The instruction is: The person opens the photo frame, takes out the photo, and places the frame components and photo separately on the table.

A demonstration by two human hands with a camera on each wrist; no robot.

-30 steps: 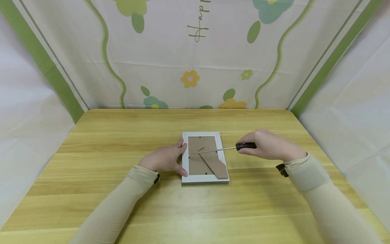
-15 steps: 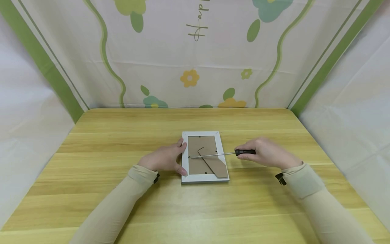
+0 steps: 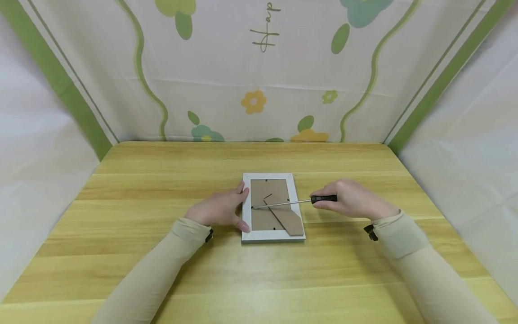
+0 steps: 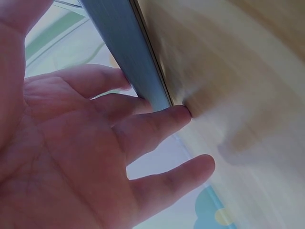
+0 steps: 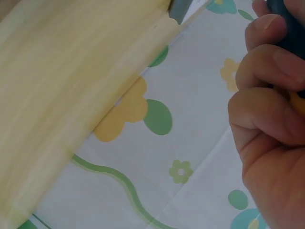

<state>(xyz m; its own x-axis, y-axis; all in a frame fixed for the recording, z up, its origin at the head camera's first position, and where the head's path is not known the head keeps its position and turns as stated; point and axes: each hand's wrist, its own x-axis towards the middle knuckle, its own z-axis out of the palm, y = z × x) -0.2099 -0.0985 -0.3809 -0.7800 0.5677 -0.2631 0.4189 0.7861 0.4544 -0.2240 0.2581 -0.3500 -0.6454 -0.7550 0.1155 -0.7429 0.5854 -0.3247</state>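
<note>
**Screwdriver (image 3: 299, 202) levelled left, with the left hand (image 3: 218, 209) right in its line**

And here's the danger: a skid! The tip sits at or just beside the small black tab (image 3: 252, 207) on the left of the backing board (image 3: 261, 220); contact is too small to call. Too much push, or a poor bite, and that steel could jump the border toward the bracing fingers, or score the white wood. The shaft crosses above the stand leg (image 3: 288, 220), so a low stroke might snag it. And with support on one side only, a sideways shove could swing the whole piece.

The white photo frame (image 3: 270, 236) lies back-up, just below the middle of the head view, on the wooden table (image 3: 283, 279). Its long axis runs top to bottom; the leg slants to its lower right corner. The screwdriver lies nearly crosswise, handle right.

The grips? The right hand (image 3: 358, 200) has its fingers curled firmly round the handle. The left is spread wide, thumb on the lower left border, fingers against the left side, bracing rather than clasping.
</note>
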